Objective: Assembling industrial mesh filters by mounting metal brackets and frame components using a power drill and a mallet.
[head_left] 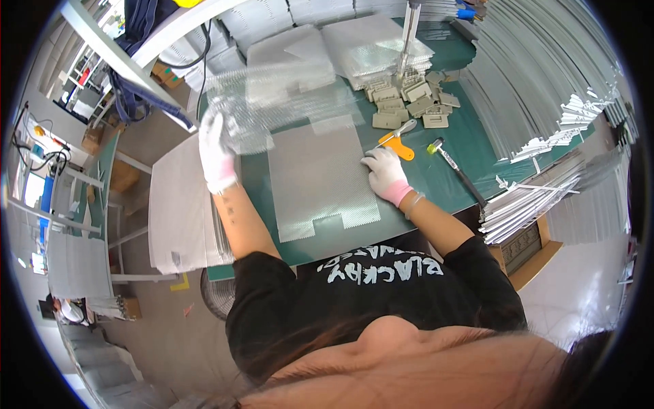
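Observation:
My left hand [218,151], in a white glove with a pink cuff, is closed on the left edge of a clear, flimsy plastic sheet [286,102]. The sheet is lifted and partly blurred. Under it and nearer to me, a grey translucent textured sheet [320,180] with notched edges lies flat on the green tabletop [255,225]. My right hand [385,176], gloved alike, rests at that sheet's right edge, fingers slightly bent and apart. Just beyond it lies an orange scraper [400,145] with a pale handle. To the right sits a hammer [453,165] with a dark handle and green-tipped head.
Several beige plastic pieces [412,102] are heaped at the back, beside a metal post [409,37]. Stacks of clear sheets [368,44] stand behind. Tall piles of grey panels [538,75] fill the right side; a pale stack [180,211] stands left. A white frame [122,58] rises at upper left.

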